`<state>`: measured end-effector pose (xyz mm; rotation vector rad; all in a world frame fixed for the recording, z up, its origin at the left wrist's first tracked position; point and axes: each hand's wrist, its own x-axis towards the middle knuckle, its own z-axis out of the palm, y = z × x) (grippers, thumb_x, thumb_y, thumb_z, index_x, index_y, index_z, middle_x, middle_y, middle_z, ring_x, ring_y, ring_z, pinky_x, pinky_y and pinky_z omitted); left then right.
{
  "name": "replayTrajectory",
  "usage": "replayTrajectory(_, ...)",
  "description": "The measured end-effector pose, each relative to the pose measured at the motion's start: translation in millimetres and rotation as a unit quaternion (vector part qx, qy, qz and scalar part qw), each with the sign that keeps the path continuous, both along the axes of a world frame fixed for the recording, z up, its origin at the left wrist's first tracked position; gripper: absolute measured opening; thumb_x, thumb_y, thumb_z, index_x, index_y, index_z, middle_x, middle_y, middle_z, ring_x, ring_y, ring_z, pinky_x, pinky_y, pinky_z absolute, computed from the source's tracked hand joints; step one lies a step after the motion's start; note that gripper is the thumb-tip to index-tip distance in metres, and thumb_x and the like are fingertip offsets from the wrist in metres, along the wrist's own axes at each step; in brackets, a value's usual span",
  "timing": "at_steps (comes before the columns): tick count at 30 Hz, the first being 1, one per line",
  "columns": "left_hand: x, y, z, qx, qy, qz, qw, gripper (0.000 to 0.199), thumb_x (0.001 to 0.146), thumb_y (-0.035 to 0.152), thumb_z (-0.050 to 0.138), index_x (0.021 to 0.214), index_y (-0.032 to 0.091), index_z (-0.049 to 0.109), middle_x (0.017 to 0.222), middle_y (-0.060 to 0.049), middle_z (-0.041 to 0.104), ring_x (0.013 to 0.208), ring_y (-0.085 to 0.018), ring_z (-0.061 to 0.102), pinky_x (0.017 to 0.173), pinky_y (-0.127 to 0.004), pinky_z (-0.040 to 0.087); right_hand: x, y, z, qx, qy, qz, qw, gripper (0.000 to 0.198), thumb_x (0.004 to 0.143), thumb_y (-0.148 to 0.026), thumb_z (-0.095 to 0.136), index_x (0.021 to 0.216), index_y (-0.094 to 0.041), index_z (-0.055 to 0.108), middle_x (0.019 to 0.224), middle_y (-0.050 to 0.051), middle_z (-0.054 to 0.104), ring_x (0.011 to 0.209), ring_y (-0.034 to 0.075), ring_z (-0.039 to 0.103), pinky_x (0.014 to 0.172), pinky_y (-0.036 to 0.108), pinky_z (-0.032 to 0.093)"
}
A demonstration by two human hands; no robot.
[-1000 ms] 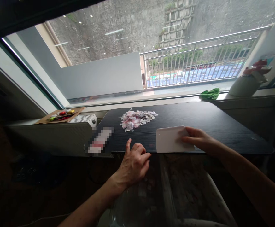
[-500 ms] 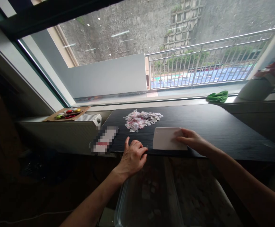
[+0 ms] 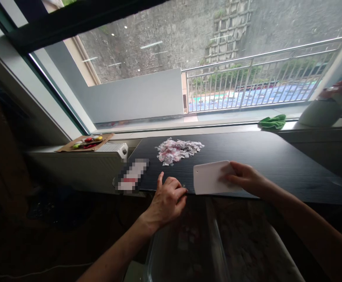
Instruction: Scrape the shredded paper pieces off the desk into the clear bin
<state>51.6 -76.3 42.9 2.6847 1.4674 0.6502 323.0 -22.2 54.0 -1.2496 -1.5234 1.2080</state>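
Your right hand (image 3: pixel 244 177) holds a flat white card (image 3: pixel 208 178) by its right end, right of the middle of the frame. The card is over the near edge of the black table (image 3: pixel 277 156). Your left hand (image 3: pixel 168 197) is just below the middle, by the same edge, with one finger poking up and the others curled. I can't tell if it pinches anything, because the fingertips are hard to see. The pile of little paper bits (image 3: pixel 175 150) sits on the table near the middle of the frame, above your left hand. Low in the middle, under the table edge, is a clear bin (image 3: pixel 150 256); it is dark there, but it seems to have paper bits in it too. A green cloth (image 3: pixel 272 122) lies on the window ledge (image 3: pixel 241 127), at the right.
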Motion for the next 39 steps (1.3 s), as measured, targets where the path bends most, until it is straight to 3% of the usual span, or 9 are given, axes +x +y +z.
replayTrajectory(4, -4.0, 34.5, -4.8, 0.023, -0.049, 0.062, 0.997, 0.016, 0.082, 0.018, 0.057, 0.09, 0.022, 0.07, 0.089, -0.004, 0.065, 0.1, -0.023, 0.058, 0.111, -0.064, 0.019, -11.0, 25.3, 3.9, 0.119, -0.01, -0.081, 0.99, 0.025, 0.071, -0.037, 0.069, 0.087, -0.02, 0.061, 0.086, 0.01, 0.077, 0.078, 0.024, 0.071, 0.068, 0.036, 0.057)
replayTrajectory(7, -4.1, 56.0, -16.0, 0.029, -0.098, 0.109, 0.989, 0.018, 0.079, 0.016, 0.056, 0.089, 0.023, 0.07, 0.086, -0.003, 0.066, 0.099, -0.023, 0.059, 0.111, -0.062, 0.022, -28.7, 51.7, 5.2, 0.204, -0.057, -0.096, 0.972, 0.016, 0.08, -0.031, 0.059, 0.091, -0.02, 0.059, 0.091, 0.012, 0.076, 0.085, 0.025, 0.071, 0.073, 0.042, 0.057)
replayTrajectory(12, -1.0, 61.8, -32.2, 0.05, -0.141, 0.115, 0.982, 0.019, 0.076, 0.016, 0.057, 0.089, 0.022, 0.069, 0.087, -0.004, 0.067, 0.102, -0.025, 0.059, 0.111, -0.061, 0.022, -56.2, 83.6, 5.7, 0.229, -0.131, -0.078, 0.961, 0.015, 0.088, -0.019, 0.048, 0.099, -0.019, 0.058, 0.095, 0.012, 0.076, 0.088, 0.024, 0.071, 0.074, 0.042, 0.057)
replayTrajectory(16, -0.7, 58.5, -32.4, 0.061, -0.148, 0.108, 0.981, 0.017, 0.076, 0.017, 0.057, 0.087, 0.021, 0.069, 0.087, -0.004, 0.067, 0.102, -0.025, 0.059, 0.11, -0.06, 0.022, -55.1, 88.8, 5.2, 0.204, -0.143, -0.067, 0.966, 0.015, 0.087, -0.017, 0.051, 0.1, -0.018, 0.058, 0.098, 0.013, 0.076, 0.089, 0.024, 0.071, 0.074, 0.042, 0.056)
replayTrajectory(20, -0.6, 58.0, -30.3, 0.06, -0.157, 0.109, 0.98, 0.017, 0.076, 0.018, 0.056, 0.086, 0.021, 0.068, 0.086, -0.004, 0.068, 0.101, -0.025, 0.059, 0.109, -0.06, 0.023, -24.8, 70.8, 6.6, 0.134, -0.089, -0.039, 0.986, 0.017, 0.081, -0.025, 0.062, 0.095, -0.018, 0.059, 0.091, 0.01, 0.076, 0.084, 0.023, 0.071, 0.069, 0.037, 0.057)
replayTrajectory(24, 0.2, 57.2, -29.7, 0.066, -0.157, 0.105, 0.98, 0.016, 0.076, 0.018, 0.055, 0.086, 0.021, 0.068, 0.082, -0.002, 0.067, 0.1, -0.024, 0.059, 0.11, -0.058, 0.022, 4.8, 45.9, 10.7, 0.067, -0.047, -0.108, 0.991, 0.019, 0.073, -0.025, 0.067, 0.09, -0.018, 0.06, 0.084, 0.008, 0.074, 0.074, 0.021, 0.069, 0.065, 0.035, 0.056)
replayTrajectory(32, -0.6, 56.0, -29.1, 0.067, -0.136, 0.109, 0.982, 0.016, 0.077, 0.018, 0.053, 0.086, 0.022, 0.067, 0.085, -0.002, 0.068, 0.103, -0.024, 0.059, 0.11, -0.056, 0.023, 15.8, 34.5, 6.7, 0.028, -0.056, -0.142, 0.988, 0.016, 0.065, -0.023, 0.066, 0.08, -0.02, 0.062, 0.074, 0.002, 0.067, 0.063, 0.017, 0.063, 0.055, 0.029, 0.051)
replayTrajectory(39, -1.0, 56.6, -29.8, 0.072, -0.127, 0.108, 0.983, 0.015, 0.077, 0.02, 0.054, 0.085, 0.022, 0.067, 0.085, -0.002, 0.069, 0.103, -0.025, 0.059, 0.109, -0.057, 0.024, 29.9, 16.9, 16.3, 0.012, -0.06, -0.159, 0.985, 0.014, 0.062, -0.021, 0.064, 0.075, -0.021, 0.063, 0.07, 0.001, 0.066, 0.059, 0.016, 0.059, 0.05, 0.027, 0.047)
